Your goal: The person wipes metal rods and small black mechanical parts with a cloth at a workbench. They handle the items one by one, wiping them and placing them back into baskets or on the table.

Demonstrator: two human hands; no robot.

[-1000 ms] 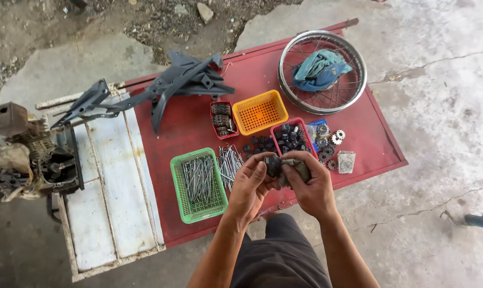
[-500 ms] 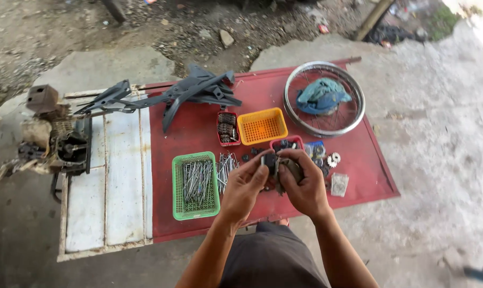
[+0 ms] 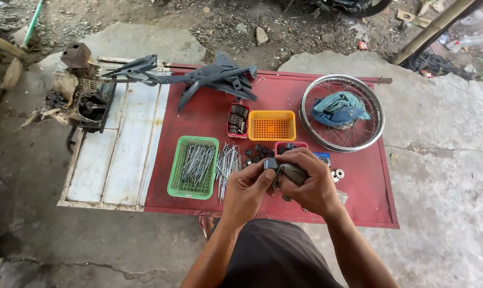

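Greyish cloth (image 3: 294, 173) bunched in the right hand (image 3: 308, 181), fingers (image 3: 297, 158) curled tight around it. Left hand (image 3: 247, 188) pinches a small dark part (image 3: 271, 164) between thumb and fingertips, pressed against the cloth. Both hands meet above the near edge of the red tabletop (image 3: 209, 114). Just beyond the fingers: a small red tray (image 3: 290, 145) and loose dark pieces (image 3: 258, 152). Left of the fingers, a bundle of spokes (image 3: 228, 161) beside a green basket (image 3: 193, 166) of more spokes. Farther out, an orange basket (image 3: 272, 126); beyond the right fingers, a spoked wheel rim (image 3: 342, 113) with a blue rag (image 3: 338, 108) lying on it.
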